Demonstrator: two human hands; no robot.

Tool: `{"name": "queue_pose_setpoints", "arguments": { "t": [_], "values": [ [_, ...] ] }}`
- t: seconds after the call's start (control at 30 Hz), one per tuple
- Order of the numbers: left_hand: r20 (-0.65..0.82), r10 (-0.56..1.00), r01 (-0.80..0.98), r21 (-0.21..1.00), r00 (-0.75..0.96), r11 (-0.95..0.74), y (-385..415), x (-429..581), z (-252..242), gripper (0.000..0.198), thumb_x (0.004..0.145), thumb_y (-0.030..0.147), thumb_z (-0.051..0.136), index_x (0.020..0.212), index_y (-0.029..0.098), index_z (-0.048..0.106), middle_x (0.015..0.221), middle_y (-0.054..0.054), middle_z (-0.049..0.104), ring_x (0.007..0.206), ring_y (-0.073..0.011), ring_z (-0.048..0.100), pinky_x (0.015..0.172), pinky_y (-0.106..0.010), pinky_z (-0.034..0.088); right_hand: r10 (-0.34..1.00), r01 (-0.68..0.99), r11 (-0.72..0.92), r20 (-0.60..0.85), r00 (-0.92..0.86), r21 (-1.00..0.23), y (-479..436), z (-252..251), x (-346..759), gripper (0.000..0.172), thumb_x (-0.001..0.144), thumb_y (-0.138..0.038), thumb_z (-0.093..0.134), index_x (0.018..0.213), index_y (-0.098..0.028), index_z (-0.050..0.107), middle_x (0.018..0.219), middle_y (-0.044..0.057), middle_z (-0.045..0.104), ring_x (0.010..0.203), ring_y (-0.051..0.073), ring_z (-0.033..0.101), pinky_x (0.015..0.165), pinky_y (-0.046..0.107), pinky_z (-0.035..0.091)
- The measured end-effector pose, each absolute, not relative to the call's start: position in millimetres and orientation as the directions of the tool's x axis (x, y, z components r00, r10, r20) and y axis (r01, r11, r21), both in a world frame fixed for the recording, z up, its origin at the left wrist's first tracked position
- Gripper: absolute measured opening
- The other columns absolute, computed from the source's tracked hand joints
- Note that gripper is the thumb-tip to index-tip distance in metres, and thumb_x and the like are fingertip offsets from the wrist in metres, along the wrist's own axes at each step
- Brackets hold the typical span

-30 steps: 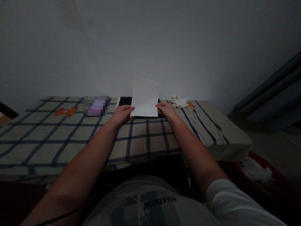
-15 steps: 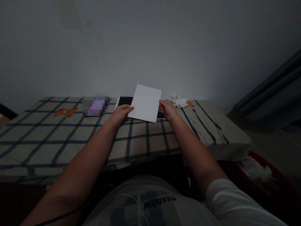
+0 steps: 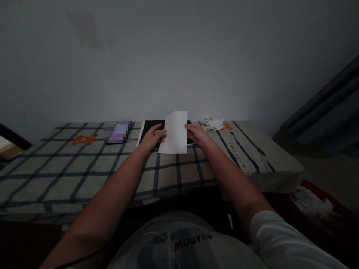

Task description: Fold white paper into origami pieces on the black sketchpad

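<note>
A white sheet of paper (image 3: 176,134) is held up in front of me, its left side curving. My right hand (image 3: 196,133) pinches its right edge between thumb and fingers. At the left edge, my left hand (image 3: 153,137) has its fingers apart, the tips touching or just beside the paper. A flat black item with a white margin (image 3: 148,129) lies behind and beneath the sheet, partly covered by it; its kind is unclear.
A checked cloth (image 3: 92,168) covers the table against the wall. A pixelated phone-like item (image 3: 119,132) lies to the left. Torn or folded white paper pieces (image 3: 213,123) sit at the back right. On the floor at right stands a red bin (image 3: 314,186) holding crumpled white material.
The paper has turned more upright and moved slightly lower, with its left side now bent. My left hand's fingers have spread from their grip; my right hand still pinches the edge.
</note>
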State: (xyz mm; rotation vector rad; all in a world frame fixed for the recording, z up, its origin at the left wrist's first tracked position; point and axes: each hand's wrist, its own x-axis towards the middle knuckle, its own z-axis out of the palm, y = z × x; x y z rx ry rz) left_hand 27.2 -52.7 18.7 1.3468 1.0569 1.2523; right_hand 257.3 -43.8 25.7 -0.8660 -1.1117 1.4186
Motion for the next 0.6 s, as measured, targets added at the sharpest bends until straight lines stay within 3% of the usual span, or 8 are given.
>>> {"name": "queue_pose_setpoints", "arguments": {
  "t": [0.13, 0.33, 0.4, 0.6],
  "values": [
    [0.022, 0.975, -0.133, 0.991, 0.221, 0.008, -58.3, 35.0, 29.5, 0.069, 0.086, 0.043, 0.067, 0.145, 0.021, 0.04, 0.132, -0.017, 0.062, 0.097, -0.0204, 0.069, 0.072, -0.031, 0.058, 0.964, -0.26, 0.083, 0.143, -0.223, -0.962, -47.6, 33.8, 249.0, 0.031, 0.069, -0.043, 0.08, 0.074, -0.018, 0.063, 0.07, -0.001, 0.066, 0.065, 0.011, 0.06, 0.062, 0.022, 0.05],
    [0.006, 0.886, -0.204, 0.974, 0.464, 0.101, -71.8, 50.2, 50.3, 0.064, 0.084, 0.06, 0.064, 0.138, 0.03, 0.05, 0.128, -0.012, 0.065, 0.109, -0.0267, 0.066, 0.078, -0.037, 0.057, 0.936, -0.111, 0.23, 0.251, -0.246, -0.967, -50.1, 51.1, 227.3, 0.029, 0.077, -0.046, 0.073, 0.077, -0.019, 0.065, 0.076, -0.001, 0.064, 0.07, 0.012, 0.058, 0.061, 0.023, 0.048],
    [0.009, 0.886, -0.209, 0.973, 0.463, 0.099, -78.0, 56.6, 55.2, 0.061, 0.084, 0.061, 0.063, 0.134, 0.028, 0.055, 0.122, -0.012, 0.068, 0.106, -0.0261, 0.067, 0.077, -0.035, 0.056, 0.936, -0.07, 0.267, 0.276, -0.221, -0.961, -51.3, 55.9, 217.6, 0.029, 0.081, -0.045, 0.069, 0.073, -0.019, 0.061, 0.072, -0.002, 0.06, 0.067, 0.011, 0.055, 0.059, 0.021, 0.044],
    [-0.048, 0.958, -0.231, 0.966, 0.283, 0.116, -83.9, 61.1, 60.3, 0.036, 0.09, 0.043, 0.063, 0.11, 0.014, 0.068, 0.103, -0.011, 0.075, 0.08, -0.0193, 0.071, 0.072, -0.027, 0.056, 0.953, 0.003, 0.254, 0.25, -0.172, -0.967, -59.1, 62.8, 200.4, 0.025, 0.085, -0.033, 0.064, 0.067, -0.019, 0.054, 0.064, -0.005, 0.053, 0.059, 0.009, 0.047, 0.057, 0.02, 0.04]
  ]
}}
